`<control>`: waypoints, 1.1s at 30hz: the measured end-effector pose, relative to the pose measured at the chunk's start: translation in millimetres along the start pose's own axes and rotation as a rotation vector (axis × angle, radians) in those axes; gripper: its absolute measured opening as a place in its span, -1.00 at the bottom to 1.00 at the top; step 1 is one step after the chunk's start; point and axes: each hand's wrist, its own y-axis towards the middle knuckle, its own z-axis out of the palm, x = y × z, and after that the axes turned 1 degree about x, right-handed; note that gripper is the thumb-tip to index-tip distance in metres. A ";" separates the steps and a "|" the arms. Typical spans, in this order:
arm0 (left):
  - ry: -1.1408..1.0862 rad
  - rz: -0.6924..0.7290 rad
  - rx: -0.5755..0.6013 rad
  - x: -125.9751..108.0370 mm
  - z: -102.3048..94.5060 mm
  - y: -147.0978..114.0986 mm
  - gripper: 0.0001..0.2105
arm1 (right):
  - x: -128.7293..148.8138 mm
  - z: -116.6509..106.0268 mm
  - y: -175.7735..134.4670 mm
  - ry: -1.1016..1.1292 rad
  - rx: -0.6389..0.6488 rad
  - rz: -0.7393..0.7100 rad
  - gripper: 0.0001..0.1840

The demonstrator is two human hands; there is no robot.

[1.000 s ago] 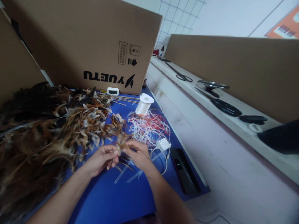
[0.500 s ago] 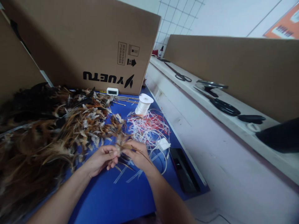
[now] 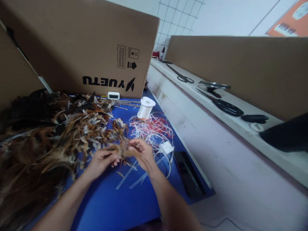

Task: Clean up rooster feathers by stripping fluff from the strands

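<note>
Above the blue table [image 3: 101, 205], my left hand [image 3: 102, 162] pinches a small bunch of brown feathers [image 3: 122, 149] between thumb and fingers. My right hand [image 3: 141, 154] is on the other side of the bunch, its fingers bent around brown feathers that stick out toward the wrist. Motion blurs the feathers, and the exact grip of the right fingertips is hard to see. To the left spreads a large pile of loose brown, black and pale feathers [image 3: 81, 128]. Clear flat strips [image 3: 126, 176] and a loose feather lie under the hands.
A white spool [image 3: 146, 107] stands behind tangled red and white strips [image 3: 154, 126]. Nearer are a white charger [image 3: 166, 147] with cable and a black phone [image 3: 189, 173]. A cardboard box [image 3: 101, 48] stands at the back. Scissors [image 3: 184, 78] lie on the right ledge [image 3: 240, 131].
My right hand has opened a little and turned, and the feathers between my hands have spread out. My left hand keeps its pinch. The whole view has shifted slightly.
</note>
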 end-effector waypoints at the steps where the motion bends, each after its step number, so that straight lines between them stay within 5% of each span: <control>1: 0.025 0.029 -0.024 -0.6 -0.8 0.0 -0.74 | -1.0 -1.1 0.7 0.010 -0.011 0.010 -0.76; 8: -0.197 0.090 -0.167 3.2 -1.9 -0.1 -0.81 | 8.0 -1.8 -0.9 -0.184 -0.023 -0.049 -0.88; 14: -0.496 -0.058 -0.245 -9.7 3.6 0.2 -0.79 | 4.5 7.5 -5.1 -0.293 0.187 -0.103 -0.66; 24: -0.574 -0.056 -0.191 -7.6 3.3 -2.1 -0.80 | -9.2 29.7 -5.5 -1.153 0.254 -0.205 -0.80; 33: -0.650 -0.030 -0.222 -5.1 -5.4 1.0 -0.80 | -10.9 17.1 -5.2 -0.721 0.342 -0.152 -0.82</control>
